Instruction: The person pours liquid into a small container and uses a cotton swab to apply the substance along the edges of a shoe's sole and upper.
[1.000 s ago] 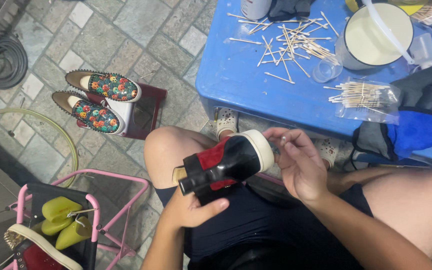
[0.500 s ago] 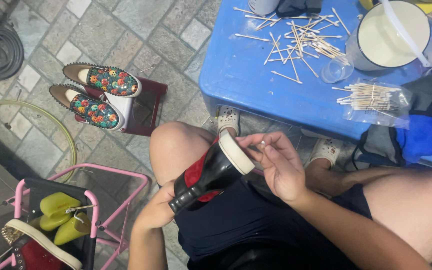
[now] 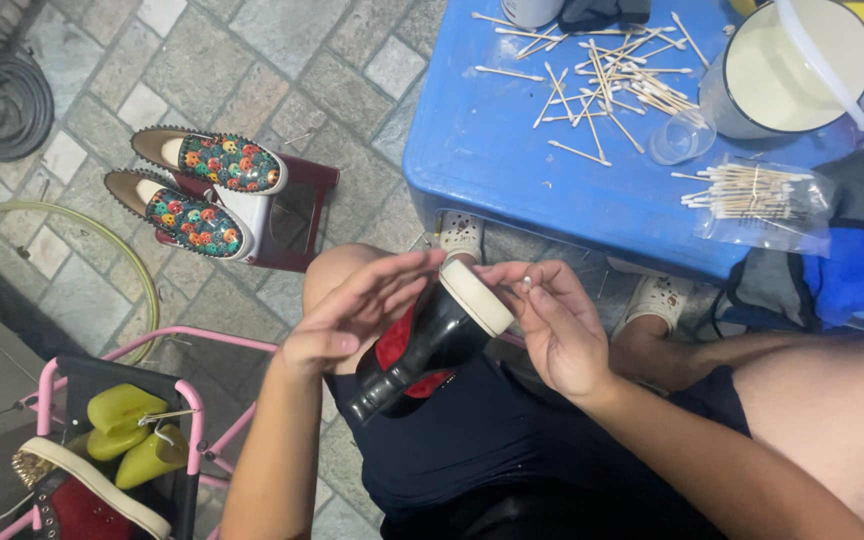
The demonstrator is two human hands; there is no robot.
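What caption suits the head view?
Both hands, left hand and right hand, hold a black shoe over the lap.

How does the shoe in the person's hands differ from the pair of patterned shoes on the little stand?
The black shoe is glossy black with red showing, while the patterned shoes are covered in multicoloured dots. The black shoe is held tilted over the lap between the left hand and right hand; the patterned shoes sit flat, side by side, on a dark red stand, untouched. Both have pale soles or edges.
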